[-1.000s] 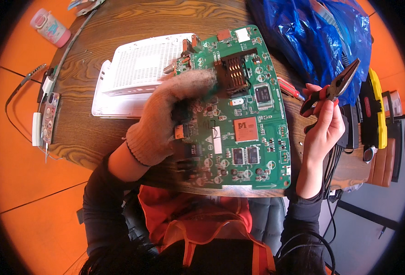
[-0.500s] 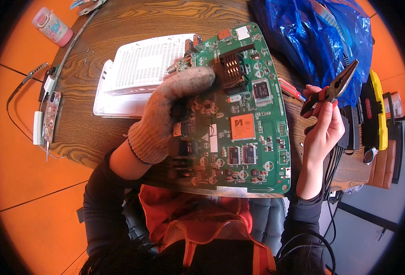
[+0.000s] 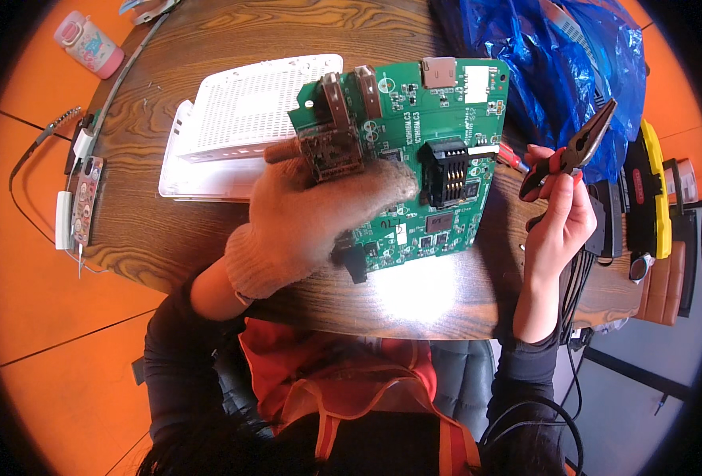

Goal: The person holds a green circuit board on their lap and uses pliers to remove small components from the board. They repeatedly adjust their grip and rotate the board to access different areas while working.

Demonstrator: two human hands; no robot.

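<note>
My left hand (image 3: 311,210), in a tan knitted glove, grips a green circuit board (image 3: 422,159) and holds it tilted above the round wooden table (image 3: 208,230). The board carries metal ports on its upper left edge and a black socket near its middle. My right hand (image 3: 561,214) is bare and holds pliers (image 3: 577,147) with red and black handles, jaws pointing up and to the right, just right of the board.
A white vented plastic cover (image 3: 240,127) lies on the table behind the board. A blue plastic bag (image 3: 541,55) fills the top right. Yellow and black tools (image 3: 652,190) sit at the right edge. A pink bottle (image 3: 89,44) and cables (image 3: 77,190) are at the left.
My left hand has turned and lifted the circuit board, so it now looks smaller and more tilted, with the ports facing me. The right hand with the pliers has hardly moved.
</note>
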